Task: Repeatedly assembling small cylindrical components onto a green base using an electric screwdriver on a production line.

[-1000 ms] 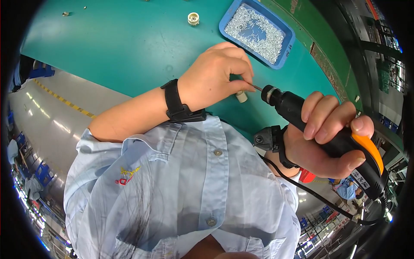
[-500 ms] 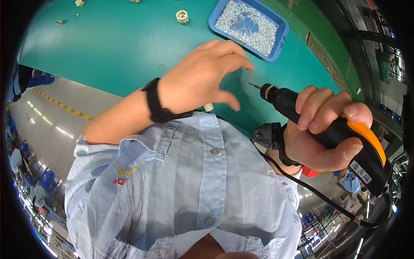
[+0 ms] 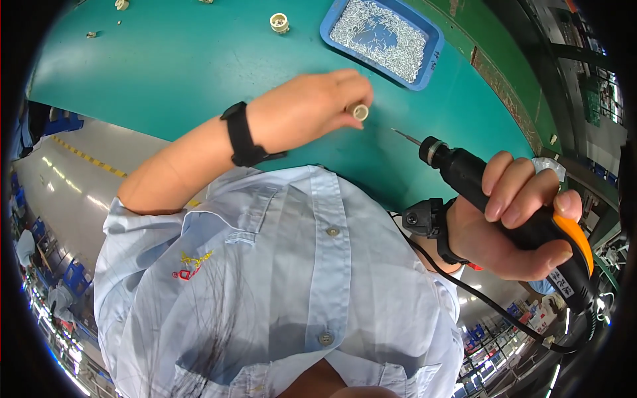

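Note:
Between the thumb and fingers of my left hand [image 3: 318, 103] is a small cream-coloured round socket-like part [image 3: 359, 113], its hollow end showing. My right hand [image 3: 514, 222] is wrapped round a black and orange electric screwdriver [image 3: 468, 174]. Its thin bit [image 3: 406, 136] points up and left, toward the cream part but apart from it. Beyond my left hand lies a blue tray [image 3: 326, 28] of small silvery screws [image 3: 406, 56]. A similar cream round part [image 3: 279, 24] stands on the green table to the left of the tray.
The green table [image 3: 172, 73] spans the far side, with a raised green edge [image 3: 494, 79] at right. Small cream pieces [image 3: 122, 4] lie at far left. A black cable [image 3: 491, 302] runs from the screwdriver past my right forearm.
My left hand was open with its fingers apart; now it is closed on the cream part. The screwdriver in my right hand has moved slightly right and down.

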